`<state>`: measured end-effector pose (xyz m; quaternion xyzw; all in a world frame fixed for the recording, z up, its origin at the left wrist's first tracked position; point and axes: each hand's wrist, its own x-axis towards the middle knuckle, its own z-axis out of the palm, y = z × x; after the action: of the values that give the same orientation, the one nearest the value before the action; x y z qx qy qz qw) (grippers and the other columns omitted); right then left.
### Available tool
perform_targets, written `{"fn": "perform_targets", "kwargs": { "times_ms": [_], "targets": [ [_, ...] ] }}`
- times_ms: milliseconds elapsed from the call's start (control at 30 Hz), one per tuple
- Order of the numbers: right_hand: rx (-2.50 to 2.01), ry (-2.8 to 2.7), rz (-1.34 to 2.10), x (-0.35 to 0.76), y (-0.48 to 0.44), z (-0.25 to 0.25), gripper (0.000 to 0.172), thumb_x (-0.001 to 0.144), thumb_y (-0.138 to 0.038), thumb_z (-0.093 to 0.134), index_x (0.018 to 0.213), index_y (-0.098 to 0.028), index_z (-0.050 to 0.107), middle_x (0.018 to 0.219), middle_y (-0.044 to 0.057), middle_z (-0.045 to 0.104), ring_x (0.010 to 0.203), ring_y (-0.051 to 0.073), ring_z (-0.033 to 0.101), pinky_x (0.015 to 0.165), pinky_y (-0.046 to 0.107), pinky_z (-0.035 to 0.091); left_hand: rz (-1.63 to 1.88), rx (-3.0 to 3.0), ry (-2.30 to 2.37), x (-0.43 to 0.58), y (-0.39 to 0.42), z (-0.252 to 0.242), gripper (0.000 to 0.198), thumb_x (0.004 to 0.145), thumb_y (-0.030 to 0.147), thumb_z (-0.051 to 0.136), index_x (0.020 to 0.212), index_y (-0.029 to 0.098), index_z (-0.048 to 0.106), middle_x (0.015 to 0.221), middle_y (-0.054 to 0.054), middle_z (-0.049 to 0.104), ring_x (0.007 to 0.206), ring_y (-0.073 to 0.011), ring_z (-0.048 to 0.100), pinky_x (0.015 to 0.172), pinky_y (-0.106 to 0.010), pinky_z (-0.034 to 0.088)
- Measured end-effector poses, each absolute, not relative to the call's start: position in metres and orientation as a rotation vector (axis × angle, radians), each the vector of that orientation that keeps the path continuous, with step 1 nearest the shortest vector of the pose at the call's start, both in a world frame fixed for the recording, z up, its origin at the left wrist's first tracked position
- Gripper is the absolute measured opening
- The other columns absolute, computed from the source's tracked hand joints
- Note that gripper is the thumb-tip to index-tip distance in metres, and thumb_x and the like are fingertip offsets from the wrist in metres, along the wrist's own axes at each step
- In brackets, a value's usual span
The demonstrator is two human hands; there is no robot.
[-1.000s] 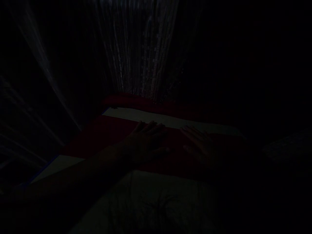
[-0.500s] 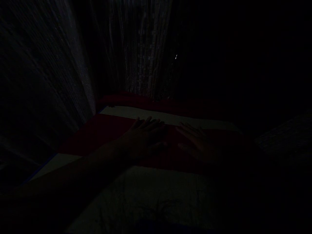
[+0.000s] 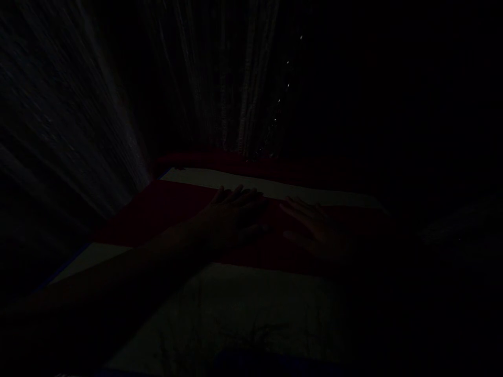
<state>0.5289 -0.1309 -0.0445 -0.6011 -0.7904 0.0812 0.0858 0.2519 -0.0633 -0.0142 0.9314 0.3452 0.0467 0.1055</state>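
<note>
In near darkness the left hand (image 3: 236, 212) and right hand (image 3: 314, 228) lie flat, fingers spread, palms down on a red cloth (image 3: 165, 212) banded with pale stripes, gripping nothing. A pale curtain (image 3: 228, 94) hangs just behind the cloth's far edge, with nothing between hands and cloth.

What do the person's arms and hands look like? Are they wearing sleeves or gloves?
It is very dark, so little shows. The left hand and right hand look bare, with no gloves. The left forearm seems bare too, with no sleeve along the part in view. The right arm is lost in shadow. I cannot make out any rings, watch or bracelet.
</note>
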Motion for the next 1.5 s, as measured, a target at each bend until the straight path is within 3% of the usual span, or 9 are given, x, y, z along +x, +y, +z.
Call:
{"fn": "perform_targets", "kwargs": {
  "times_ms": [433,600,700,900,1100,1333,1500],
  "targets": [
    [-1.829,-2.318,0.196,0.531,-0.131,-0.047,0.089,0.098,-0.089,0.022,0.169,-0.036,0.031,0.174,-0.008,0.015,0.165,0.020,0.013,0.136,0.062,0.009,0.095,2.746,1.005,0.252,-0.064,-0.010,0.078,0.105,0.078,0.031,0.171,0.036,0.027,0.179,-0.002,0.013,0.166,-0.0391,0.005,0.129,-0.072,0.005],
    [-1.856,-2.304,0.186,0.530,-0.129,-0.047,0.091,0.098,-0.088,0.015,0.170,-0.035,0.028,0.174,-0.010,0.011,0.166,0.017,0.011,0.137,0.059,0.007,0.120,2.731,1.037,0.253,-0.065,-0.009,0.082,0.104,0.081,0.028,0.172,0.037,0.019,0.179,-0.001,0.008,0.166,-0.0374,0.001,0.129,-0.072,0.003],
    [-1.860,-2.316,0.218,0.530,-0.129,-0.047,0.090,0.097,-0.089,0.019,0.170,-0.035,0.030,0.174,-0.009,0.012,0.166,0.019,0.012,0.136,0.061,0.008,0.055,2.723,1.019,0.254,-0.068,-0.008,0.082,0.104,0.081,0.025,0.172,0.034,0.020,0.179,-0.001,0.009,0.166,-0.0373,0.001,0.130,-0.072,0.004],
    [-1.739,-2.251,0.081,0.533,-0.130,-0.052,0.087,0.099,-0.086,0.029,0.167,-0.032,0.037,0.173,-0.002,0.021,0.164,0.023,0.020,0.135,0.063,0.013,0.136,2.715,1.035,0.256,-0.072,-0.005,0.076,0.106,0.078,0.027,0.172,0.040,0.019,0.179,-0.001,0.006,0.166,-0.0380,-0.002,0.129,-0.074,0.003],
    [-1.834,-2.303,0.180,0.536,-0.127,-0.051,0.085,0.099,-0.084,0.029,0.168,-0.036,0.032,0.174,-0.006,0.016,0.166,0.023,0.013,0.135,0.065,0.009,0.142,2.744,1.045,0.252,-0.066,-0.014,0.082,0.103,0.082,0.029,0.171,0.038,0.023,0.179,-0.001,0.011,0.166,-0.0398,0.004,0.128,-0.075,0.004],
    [-1.843,-2.256,0.130,0.554,-0.129,-0.052,0.086,0.098,-0.086,0.026,0.166,-0.035,0.037,0.173,-0.005,0.019,0.165,0.024,0.016,0.133,0.066,0.012,0.156,2.721,1.095,0.251,-0.062,-0.017,0.081,0.104,0.082,0.023,0.170,0.037,0.029,0.179,-0.001,0.014,0.166,-0.0390,0.006,0.129,-0.073,0.005],
    [-1.843,-2.281,0.089,0.556,-0.127,-0.058,0.082,0.099,-0.084,0.027,0.166,-0.038,0.037,0.174,-0.005,0.018,0.165,0.025,0.016,0.133,0.067,0.013,0.158,2.715,1.098,0.252,-0.063,-0.017,0.082,0.103,0.084,0.024,0.171,0.039,0.024,0.179,0.000,0.011,0.166,-0.0385,0.004,0.129,-0.073,0.003]
  ]
}}
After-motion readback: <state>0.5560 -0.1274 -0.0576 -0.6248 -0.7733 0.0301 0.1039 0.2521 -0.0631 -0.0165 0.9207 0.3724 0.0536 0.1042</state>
